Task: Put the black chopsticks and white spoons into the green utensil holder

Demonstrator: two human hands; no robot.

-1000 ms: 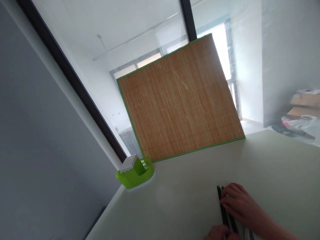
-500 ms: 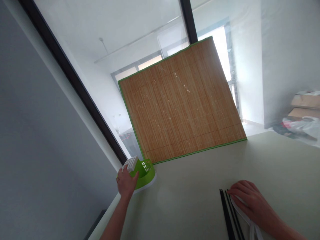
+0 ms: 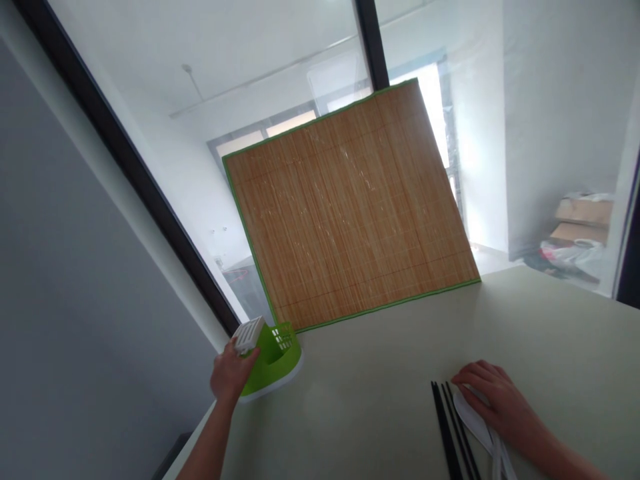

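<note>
My left hand (image 3: 233,373) is closed on the upper left side of a green utensil holder (image 3: 285,363), with the thumb in front. This holder has a white slotted top piece (image 3: 249,335), a mesh-sided compartment and a white base. My right hand (image 3: 495,397) rests palm down on the right of the table, its thumb a little apart from the fingers. Its fingertips lie close to the tips of several black chopsticks (image 3: 453,427). Partly under this hand, a white spoon (image 3: 470,417) lies bowl upward; pale handles (image 3: 497,457) run below it towards the bottom edge.
A bamboo mat (image 3: 350,213) with green edging leans upright against the glass at the back of the pale table (image 3: 370,387). A grey wall (image 3: 75,267) borders the left side. Cardboard boxes (image 3: 583,213) and plastic bags show beyond the glass.
The view has shifted a little to the right. More of the spoon's bowl shows beside my right hand, which has edged away from the chopsticks. My left hand stays on the holder.
</note>
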